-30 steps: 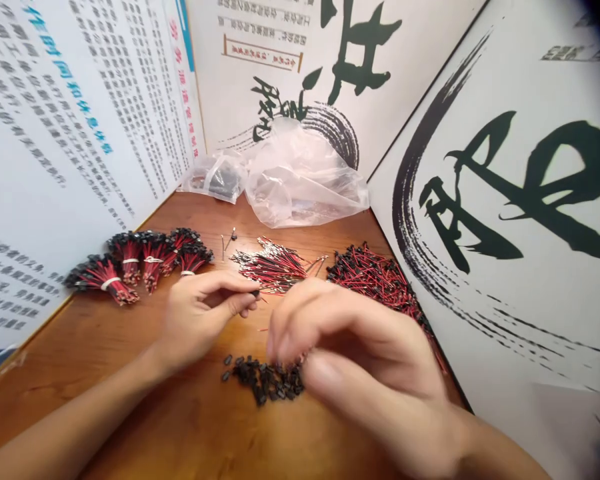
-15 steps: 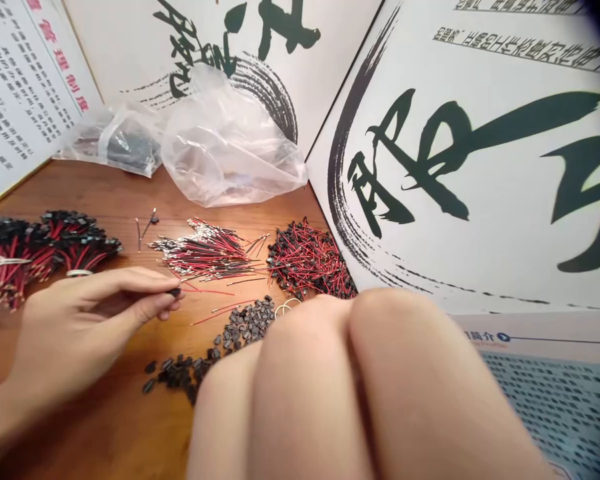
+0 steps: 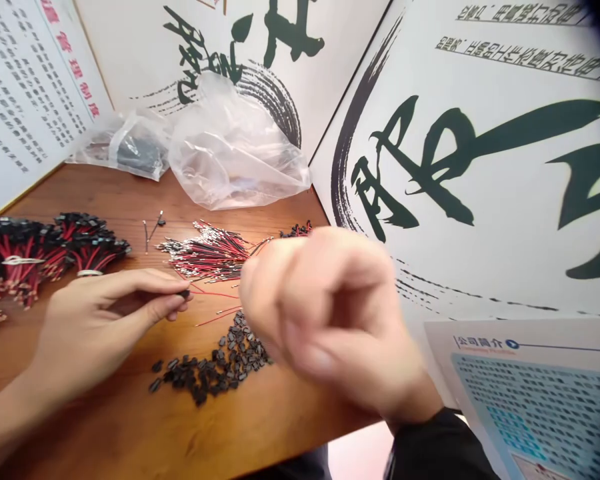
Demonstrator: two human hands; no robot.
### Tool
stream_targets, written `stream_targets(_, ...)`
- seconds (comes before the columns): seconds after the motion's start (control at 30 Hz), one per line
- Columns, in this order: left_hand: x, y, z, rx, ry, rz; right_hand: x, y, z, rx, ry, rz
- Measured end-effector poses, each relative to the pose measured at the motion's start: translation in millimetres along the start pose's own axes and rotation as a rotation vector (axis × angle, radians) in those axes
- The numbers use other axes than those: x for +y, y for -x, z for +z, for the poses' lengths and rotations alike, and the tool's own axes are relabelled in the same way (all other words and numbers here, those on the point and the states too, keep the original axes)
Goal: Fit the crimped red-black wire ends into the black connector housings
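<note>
My left hand (image 3: 100, 320) rests on the wooden table (image 3: 105, 427) and pinches a small black connector housing (image 3: 184, 293) between thumb and forefinger. My right hand (image 3: 330, 320) hovers in front of the camera, blurred, with its fingers curled; whether anything is in it is hidden. Below and between my hands lies a heap of loose black housings (image 3: 215, 363). Behind it is a pile of loose red and black wires (image 3: 205, 253) with metal ends. Only the top of a pile of wired connectors (image 3: 296, 231) shows past my right hand.
Banded bundles of wired connectors (image 3: 40, 250) lie at the left. Two clear plastic bags (image 3: 230, 153) sit at the back corner. White printed boards (image 3: 455, 167) wall the table on the left, back and right. A printed sheet (image 3: 540, 393) lies lower right.
My right hand has drawn back from close to the camera and now hovers over the right pile. The view shifted slightly left. My left hand keeps its pinch unchanged.
</note>
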State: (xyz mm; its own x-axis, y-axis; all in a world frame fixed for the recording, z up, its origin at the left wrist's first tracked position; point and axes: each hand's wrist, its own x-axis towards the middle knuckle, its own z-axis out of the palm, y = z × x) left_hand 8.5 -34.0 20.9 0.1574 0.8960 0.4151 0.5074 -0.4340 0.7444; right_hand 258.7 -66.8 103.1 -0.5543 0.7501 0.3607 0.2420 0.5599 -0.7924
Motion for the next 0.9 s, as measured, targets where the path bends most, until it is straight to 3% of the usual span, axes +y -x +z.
stream_targets(0.07,-1.8,-0.4,-0.2,-0.015,0.020,0.035,21.1,-16.2,1.7,-0.064,0.114,0.006)
stream_targets(0.2,-4.7,2.5,-0.6,-0.037,0.118,-0.004,71.0,-30.6,12.1,-0.318,0.847,0.218)
stream_targets(0.3,-4.5,5.9,-0.9,-0.077,0.163,-0.069,97.1,-31.4,24.1,-0.470,1.038,0.299)
stream_targets(0.5,-6.7,7.4,1.2,-0.132,0.240,-0.099,118.8,-32.4,46.0,-0.473,1.086,0.208)
stream_targets(0.67,-7.2,6.3,2.3,-0.139,0.317,-0.162,118.4,-36.1,43.2,-0.488,1.014,0.140)
stream_targets(0.9,-5.1,7.4,3.3,-0.157,0.397,-0.263,94.5,-36.7,37.9,-0.172,0.575,0.061)
